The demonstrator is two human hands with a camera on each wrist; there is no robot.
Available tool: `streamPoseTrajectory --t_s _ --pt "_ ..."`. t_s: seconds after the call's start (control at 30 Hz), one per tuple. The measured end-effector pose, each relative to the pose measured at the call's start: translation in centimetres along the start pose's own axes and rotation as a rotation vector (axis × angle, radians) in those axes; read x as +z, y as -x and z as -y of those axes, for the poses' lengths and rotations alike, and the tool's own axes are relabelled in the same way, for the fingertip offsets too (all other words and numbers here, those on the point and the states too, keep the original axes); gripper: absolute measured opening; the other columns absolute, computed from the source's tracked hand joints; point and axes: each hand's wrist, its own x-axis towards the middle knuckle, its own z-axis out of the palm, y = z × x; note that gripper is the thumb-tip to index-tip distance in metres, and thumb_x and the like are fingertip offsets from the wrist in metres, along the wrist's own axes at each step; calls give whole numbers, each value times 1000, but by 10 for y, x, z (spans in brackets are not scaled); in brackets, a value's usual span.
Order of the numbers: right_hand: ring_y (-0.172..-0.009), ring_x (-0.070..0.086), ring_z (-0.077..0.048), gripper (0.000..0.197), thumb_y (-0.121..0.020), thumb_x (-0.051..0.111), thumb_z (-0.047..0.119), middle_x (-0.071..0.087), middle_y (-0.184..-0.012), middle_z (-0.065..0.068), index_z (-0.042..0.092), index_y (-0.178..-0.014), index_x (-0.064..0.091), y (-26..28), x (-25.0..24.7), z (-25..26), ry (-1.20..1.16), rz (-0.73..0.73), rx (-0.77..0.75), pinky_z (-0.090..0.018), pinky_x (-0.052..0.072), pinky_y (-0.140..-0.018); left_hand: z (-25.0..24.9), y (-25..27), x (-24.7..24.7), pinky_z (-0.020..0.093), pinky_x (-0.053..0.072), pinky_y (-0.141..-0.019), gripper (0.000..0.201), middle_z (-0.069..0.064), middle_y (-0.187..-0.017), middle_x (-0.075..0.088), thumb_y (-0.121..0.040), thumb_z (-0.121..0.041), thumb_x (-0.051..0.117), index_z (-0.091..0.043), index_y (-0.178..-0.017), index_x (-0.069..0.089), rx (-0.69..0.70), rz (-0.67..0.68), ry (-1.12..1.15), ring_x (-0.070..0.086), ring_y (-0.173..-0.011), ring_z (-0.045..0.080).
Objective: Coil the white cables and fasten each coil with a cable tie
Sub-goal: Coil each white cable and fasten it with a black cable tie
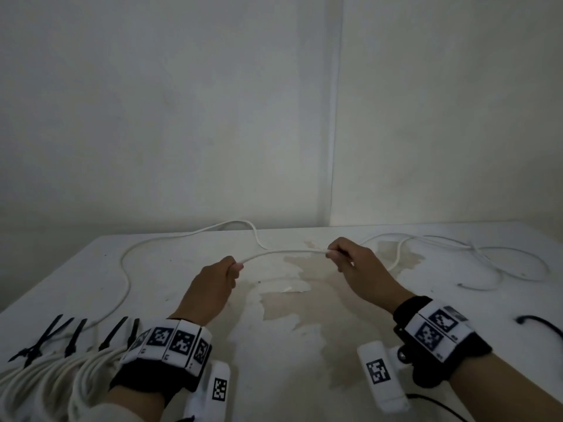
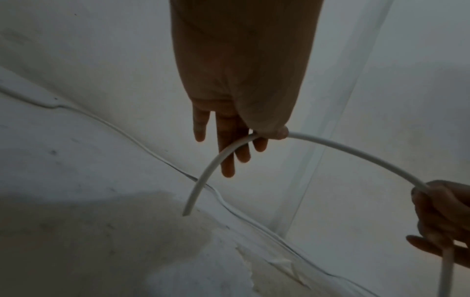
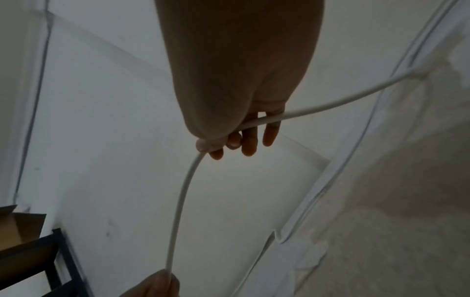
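Note:
A white cable (image 1: 285, 252) stretches in the air between my two hands above the white table (image 1: 170, 287). My left hand (image 1: 237, 267) pinches it near one end between thumb and fingers (image 2: 257, 140). The short free end (image 2: 188, 209) hangs below that grip. My right hand (image 1: 330, 253) grips the same cable (image 3: 178, 211) further along. From there the cable (image 3: 356, 96) trails off to the right and lies in loose loops (image 1: 499, 263) on the table. Several coiled white cables (image 1: 45, 379) with black cable ties (image 1: 71, 338) lie at the near left.
A second loose white cable (image 1: 125, 269) curves along the table's far left. One black cable tie (image 1: 540, 325) lies at the near right. A brown peeled patch (image 1: 307, 296) marks the table's middle. Walls stand right behind the table. A cardboard box (image 3: 17, 227) sits on a dark shelf beyond the table's edge.

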Motion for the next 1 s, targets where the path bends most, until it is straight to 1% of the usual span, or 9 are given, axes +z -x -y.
streamPoseTrajectory --t_s 0.13,0.23,0.33,0.53,0.63,0.7,0.8,0.9,1.0 --pt "-53 42 -4 16 -94 48 12 44 -60 6 8 -79 52 0 -14 4 -13 -144 10 -12 34 -54 -9 11 -6 29 33 -55 36 0 -56 44 -99 -28 34 -22 -64 38 -11 -40 97 45 -54 17" --pt "-55 43 -3 16 -94 48 11 48 -63 4 7 -80 55 1 -23 5 27 -182 1 -12 35 -55 -16 18 -14 17 29 -49 37 -3 -55 40 -99 -26 35 -23 -62 39 33 -35 84 36 -50 10" --pt "-54 39 -9 17 -94 47 10 48 -63 0 7 -80 54 3 -32 4 29 -252 31 -13 35 -54 -19 24 -22 17 29 -50 37 -3 -57 41 -99 -29 34 -23 -64 42 26 -45 100 37 -52 10" --pt "-63 50 -15 8 -94 49 15 52 -67 2 17 -88 55 18 -32 -2 39 -127 112 -14 38 -58 -27 35 -37 20 29 -54 35 -1 -61 41 -99 -22 36 -16 -66 45 -58 -191 252 38 -58 10" --pt "-63 46 -15 8 -94 49 13 51 -67 4 18 -89 53 26 -28 -4 92 -73 108 -12 36 -57 -24 39 -48 15 31 -56 25 -4 -63 45 -99 -16 37 -12 -83 56 -45 -301 306 41 -61 7" --pt "-64 45 -14 8 -94 49 11 51 -69 5 16 -88 53 28 -28 -6 116 -84 106 -14 36 -58 -20 41 -55 18 33 -58 21 -6 -64 45 -98 -15 38 -11 -92 58 -26 -319 294 41 -61 7" --pt "-67 46 -8 8 -93 49 11 50 -72 8 15 -88 52 28 -33 -5 112 -136 85 -11 35 -59 -12 45 -65 21 32 -56 21 -4 -65 47 -99 -14 37 -12 -90 56 -44 -346 246 42 -59 12" --pt "-66 45 -6 10 -93 49 10 51 -73 3 15 -85 52 22 -36 1 152 -129 47 -8 35 -59 -6 46 -69 18 34 -48 23 2 -78 53 -98 -10 36 -15 -81 50 -140 -189 274 45 -59 17" --pt "-66 44 -13 10 -95 47 11 50 -74 0 13 -88 54 16 -30 6 207 -82 32 -10 35 -60 -8 51 -66 17 28 -38 20 4 -72 50 -99 -10 33 -12 -95 53 -307 75 545 36 -44 10"
